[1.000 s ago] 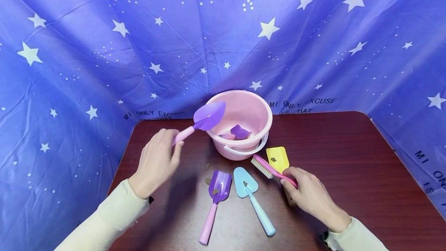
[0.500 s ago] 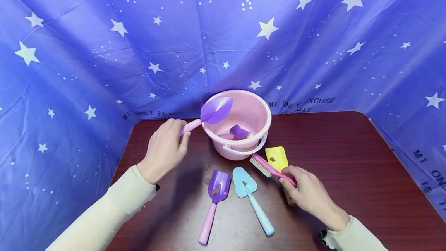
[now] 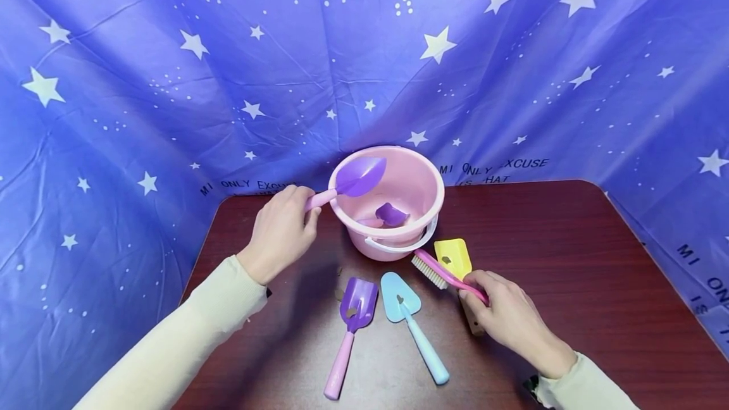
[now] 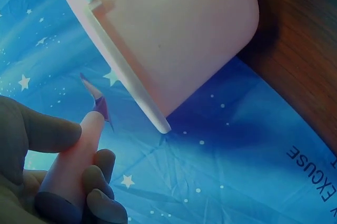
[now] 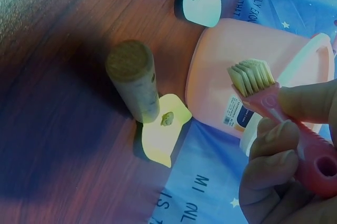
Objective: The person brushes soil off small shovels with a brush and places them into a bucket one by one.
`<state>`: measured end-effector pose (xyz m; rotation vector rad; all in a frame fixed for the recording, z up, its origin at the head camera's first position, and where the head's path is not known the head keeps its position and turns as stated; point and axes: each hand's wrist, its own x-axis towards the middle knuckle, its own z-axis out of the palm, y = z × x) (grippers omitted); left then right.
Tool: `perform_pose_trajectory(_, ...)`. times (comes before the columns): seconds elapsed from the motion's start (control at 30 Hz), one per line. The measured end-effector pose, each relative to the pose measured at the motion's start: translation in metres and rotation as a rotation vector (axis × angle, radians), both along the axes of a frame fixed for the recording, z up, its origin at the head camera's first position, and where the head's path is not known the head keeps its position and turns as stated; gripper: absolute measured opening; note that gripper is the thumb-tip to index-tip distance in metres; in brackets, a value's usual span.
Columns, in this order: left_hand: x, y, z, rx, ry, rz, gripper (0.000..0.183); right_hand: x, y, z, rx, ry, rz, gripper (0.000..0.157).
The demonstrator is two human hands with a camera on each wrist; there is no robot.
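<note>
My left hand (image 3: 281, 233) grips the pink handle of a trowel (image 3: 360, 177), its purple pointed blade reaching over the left rim of a pink bucket (image 3: 364, 244). In the left wrist view, the thumb and curled fingers close round that trowel's handle (image 4: 71, 166). Inside the bucket lies another purple-bladed tool (image 3: 392, 214), partly visible. My right hand (image 3: 512, 321) holds a pink brush (image 3: 443, 273), its pale bristles facing left, between the bucket and a yellow shovel (image 3: 455, 255). The right wrist view has thumb and fingers pinching the brush (image 5: 274, 103).
A purple shovel (image 3: 360, 299) and a light blue trowel (image 3: 401, 299) lie on the dark wooden table (image 3: 558, 252) before the bucket. Small brown bits sit on the purple, blue and yellow blades. A blue starry curtain (image 3: 285, 81) hangs behind the table.
My left hand has moved right and slightly up, carrying the trowel's blade from the bucket's left edge over its opening. The right hand and brush stay nearly still.
</note>
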<state>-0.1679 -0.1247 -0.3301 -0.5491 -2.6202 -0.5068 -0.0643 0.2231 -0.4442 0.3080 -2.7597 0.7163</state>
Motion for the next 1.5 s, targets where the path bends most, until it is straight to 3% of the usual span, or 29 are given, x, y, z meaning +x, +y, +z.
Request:
perform_pose_trajectory(0.37, -0.016, 0.016, 0.003, -0.061, -0.029, 0.002, 0.012, 0.001, 0.003, 0.000, -0.006, 0.022, 0.003, 0.016)
perform_pose_trajectory(0.67, -0.023, 0.032, 0.006, -0.215, -0.011, -0.032, 0.014, 0.001, 0.002, 0.000, -0.008, 0.027, 0.003, 0.016)
perform_pose_trajectory(1.1, -0.041, 0.058, 0.006, -0.373, -0.175, 0.003, 0.019, 0.002, 0.001, 0.000, -0.011, 0.025, 0.009, 0.016)
perform_pose_trajectory(1.5, -0.049, 0.077, 0.003, -0.405, -0.255, 0.020, 0.020, 0.003, 0.002, 0.000, -0.015, 0.031, -0.004, 0.015)
